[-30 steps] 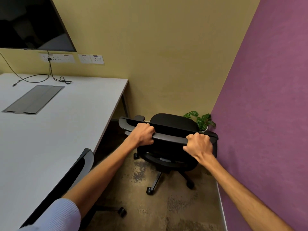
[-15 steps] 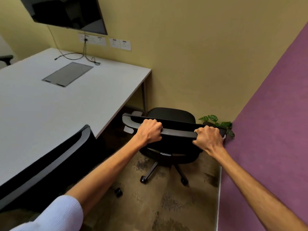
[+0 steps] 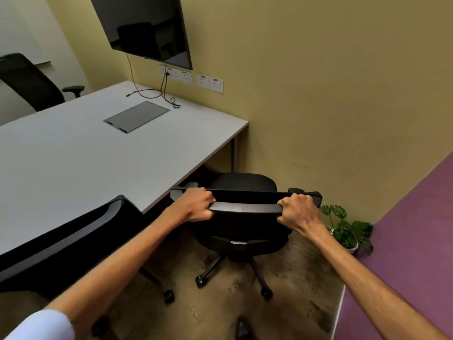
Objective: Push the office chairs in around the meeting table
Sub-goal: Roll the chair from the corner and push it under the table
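A black office chair (image 3: 244, 186) stands on castors beside the near right corner of the white meeting table (image 3: 73, 163). My left hand (image 3: 197, 204) and my right hand (image 3: 297, 212) both grip the top edge of its backrest. Its left armrest sits just under the table edge; the seat stays mostly outside. A second black chair (image 3: 73, 231) is tucked against the table's near side at lower left, under my left arm. A third chair (image 3: 29, 82) stands beyond the table at far left.
A potted plant (image 3: 348, 229) sits in the corner by the purple wall (image 3: 411, 229), close to the chair's right side. The yellow wall carries a screen (image 3: 144, 28) and sockets, with cables on the table. A dark shoe tip (image 3: 242, 330) shows on the carpet.
The view has swung left and widened, so the table, screen and far chair now show more. The chair has turned a little toward the table; both hands keep their grip.
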A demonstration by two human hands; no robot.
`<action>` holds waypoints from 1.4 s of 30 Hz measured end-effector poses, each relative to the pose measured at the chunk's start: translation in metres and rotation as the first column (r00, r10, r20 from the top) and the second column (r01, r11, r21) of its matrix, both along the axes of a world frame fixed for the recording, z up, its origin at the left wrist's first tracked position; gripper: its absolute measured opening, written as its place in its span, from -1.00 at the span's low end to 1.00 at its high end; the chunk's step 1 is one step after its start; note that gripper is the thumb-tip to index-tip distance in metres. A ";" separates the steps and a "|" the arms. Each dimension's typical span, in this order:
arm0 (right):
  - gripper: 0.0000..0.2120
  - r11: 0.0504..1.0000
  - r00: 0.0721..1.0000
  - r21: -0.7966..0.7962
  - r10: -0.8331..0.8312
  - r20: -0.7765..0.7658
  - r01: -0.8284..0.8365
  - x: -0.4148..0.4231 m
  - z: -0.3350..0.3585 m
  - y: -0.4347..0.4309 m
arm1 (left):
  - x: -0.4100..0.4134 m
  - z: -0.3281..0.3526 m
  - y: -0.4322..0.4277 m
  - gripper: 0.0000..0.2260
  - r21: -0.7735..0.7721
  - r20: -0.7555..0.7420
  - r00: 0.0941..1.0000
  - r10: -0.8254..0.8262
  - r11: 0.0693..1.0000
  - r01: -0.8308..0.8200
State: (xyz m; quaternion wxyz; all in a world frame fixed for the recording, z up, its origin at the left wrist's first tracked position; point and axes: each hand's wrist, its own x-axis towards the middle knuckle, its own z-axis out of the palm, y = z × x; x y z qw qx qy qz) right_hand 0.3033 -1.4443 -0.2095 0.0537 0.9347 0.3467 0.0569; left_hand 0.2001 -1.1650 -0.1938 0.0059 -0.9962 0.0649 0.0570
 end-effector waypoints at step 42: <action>-0.87 0.714 0.713 0.014 0.700 -0.049 -0.700 0.473 0.014 0.183 | 0.284 -0.003 0.013 -0.87 -0.042 0.133 0.597 0.791 0.606 -0.794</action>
